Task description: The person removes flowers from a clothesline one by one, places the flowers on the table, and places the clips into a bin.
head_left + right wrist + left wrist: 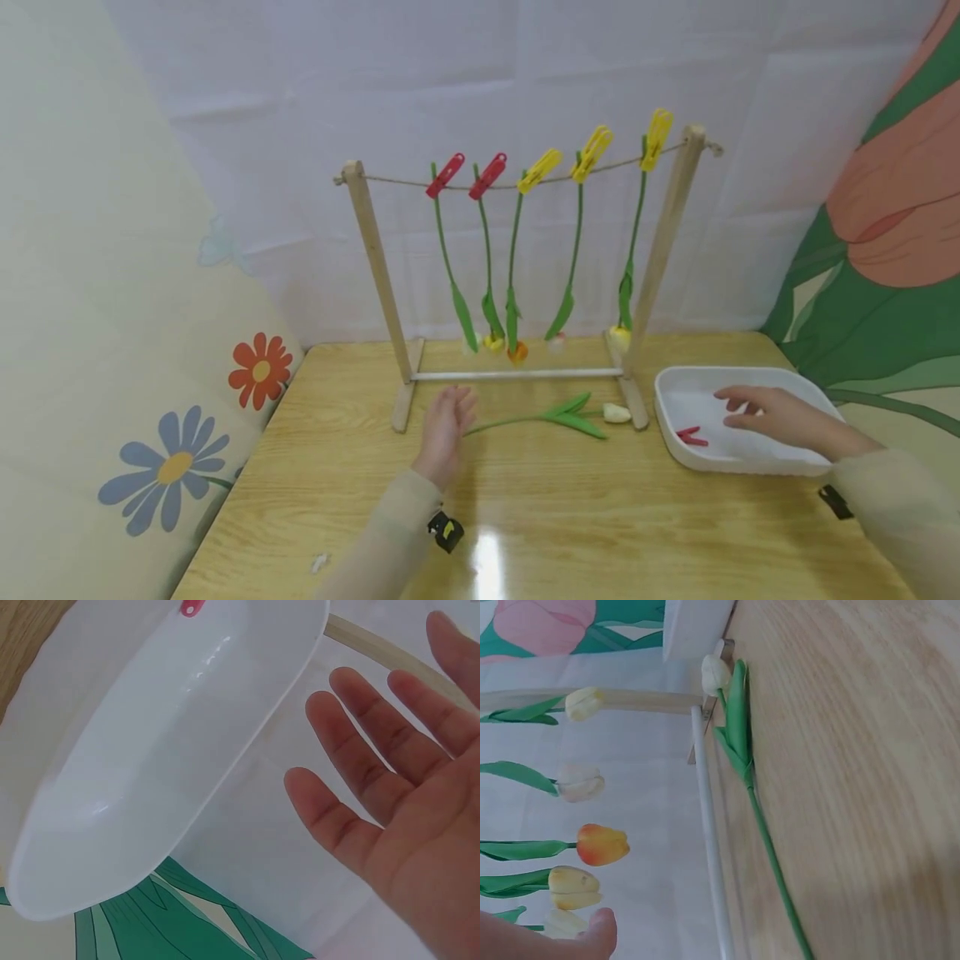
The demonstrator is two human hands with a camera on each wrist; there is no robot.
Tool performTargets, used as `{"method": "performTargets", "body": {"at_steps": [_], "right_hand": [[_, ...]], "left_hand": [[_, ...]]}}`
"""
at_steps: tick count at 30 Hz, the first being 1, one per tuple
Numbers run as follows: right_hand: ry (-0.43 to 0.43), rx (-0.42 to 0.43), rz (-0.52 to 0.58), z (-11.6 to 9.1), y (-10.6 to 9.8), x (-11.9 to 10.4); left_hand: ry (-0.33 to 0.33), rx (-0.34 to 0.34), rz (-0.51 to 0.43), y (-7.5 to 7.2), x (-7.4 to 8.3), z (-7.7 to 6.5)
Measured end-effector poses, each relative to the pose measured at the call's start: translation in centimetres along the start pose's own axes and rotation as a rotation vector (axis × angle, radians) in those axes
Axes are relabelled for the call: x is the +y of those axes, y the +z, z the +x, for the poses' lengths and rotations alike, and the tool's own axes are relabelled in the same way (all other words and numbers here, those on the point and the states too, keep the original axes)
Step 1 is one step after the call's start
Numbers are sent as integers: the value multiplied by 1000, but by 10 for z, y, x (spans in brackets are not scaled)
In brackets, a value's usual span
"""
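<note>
Your hands are apart from each other, with relaxed fingers and neither clamped on anything. Your left hand (444, 425) is at the stem end of a loose white tulip (744, 761); you cannot tell from these views whether it touches the stem. That tulip lies on the worktop (600, 517), in front of the wooden rack (381, 267), its bloom toward the worktop's right edge. Your right hand (780, 417) hovers over the white tray (697, 396), fingers spread, beside the worktop's right edge. In the tray's front left part you have a loose red clothespin (686, 436), apart from your fingers.

Along the worktop's back edge, the rack carries a string (408, 181) between its two posts. From it you see five tulips (604, 844) hanging bloom down: the two on the left under red clips (488, 176), the other three under yellow clips (592, 154). Near the worktop's front left corner lies a small white scrap (320, 562). A white cloth (487, 83) hangs behind the rack.
</note>
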State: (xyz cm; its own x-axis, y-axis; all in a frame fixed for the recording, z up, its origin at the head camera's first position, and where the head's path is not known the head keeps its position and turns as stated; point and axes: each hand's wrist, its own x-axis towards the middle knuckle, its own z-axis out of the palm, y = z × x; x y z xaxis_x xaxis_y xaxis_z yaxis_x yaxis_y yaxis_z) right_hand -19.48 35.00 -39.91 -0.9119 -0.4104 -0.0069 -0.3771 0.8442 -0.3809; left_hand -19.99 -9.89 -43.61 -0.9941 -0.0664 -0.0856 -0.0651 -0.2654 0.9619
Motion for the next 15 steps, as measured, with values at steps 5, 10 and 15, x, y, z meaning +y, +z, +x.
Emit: {"method": "performTargets", "body": {"at_steps": [5,10,15], "right_hand": [[-28,13,-9,-3,-2,-5],[-44,28,-33,-5,-5,-12],[-73,43,-45,-6,-7,-18]], "left_hand": [[37,43,46,1,14,1],[86,56,36,2,26,4],[139,66,65,3,38,6]]}}
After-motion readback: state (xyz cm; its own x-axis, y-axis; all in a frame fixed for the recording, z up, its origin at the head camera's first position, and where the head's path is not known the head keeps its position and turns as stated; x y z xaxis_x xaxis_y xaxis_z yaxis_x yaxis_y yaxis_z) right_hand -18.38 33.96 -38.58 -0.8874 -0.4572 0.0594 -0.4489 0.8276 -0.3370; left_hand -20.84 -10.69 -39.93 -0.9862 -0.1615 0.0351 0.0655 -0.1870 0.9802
